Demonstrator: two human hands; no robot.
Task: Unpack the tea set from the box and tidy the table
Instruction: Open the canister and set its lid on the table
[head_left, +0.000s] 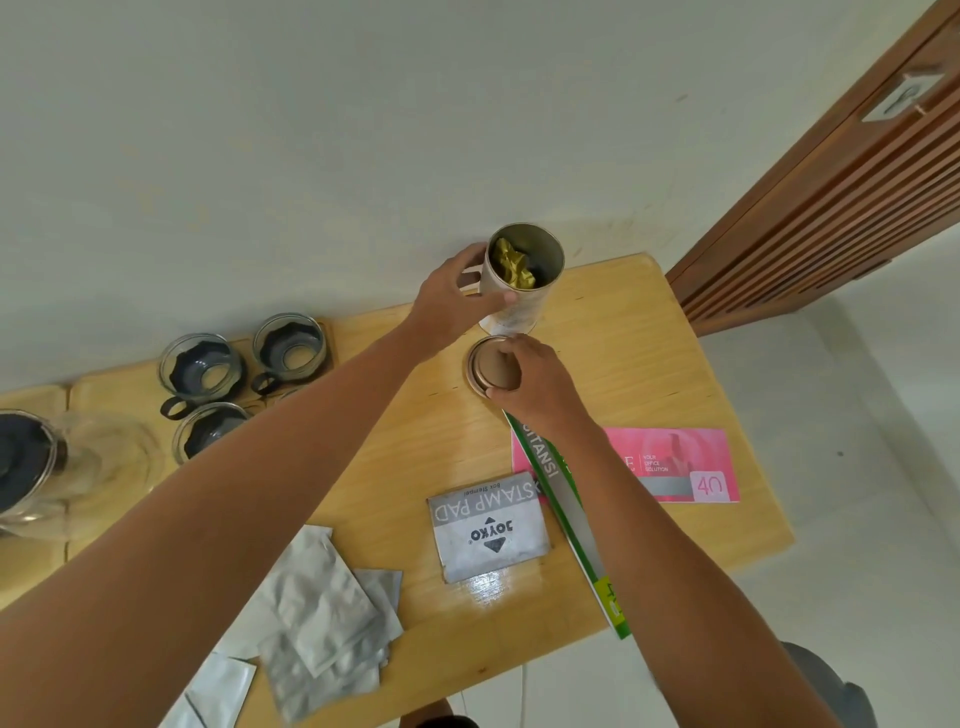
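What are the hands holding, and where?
Left hand grips the open metal tin round its side; right hand pinches the round brown lid by its rim.

The glass teapot is running off the left edge, its far side lost. The right forearm is covering part of the pink booklet and green booklet (their titles only partly readable). Silver sachets are slipping under the bottom edge.

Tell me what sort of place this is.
Probably a small office or a home work corner: a wooden table against a plain wall beside a slatted wooden door, with a Joyko stamp pad box and a pink office-supply booklet on it.
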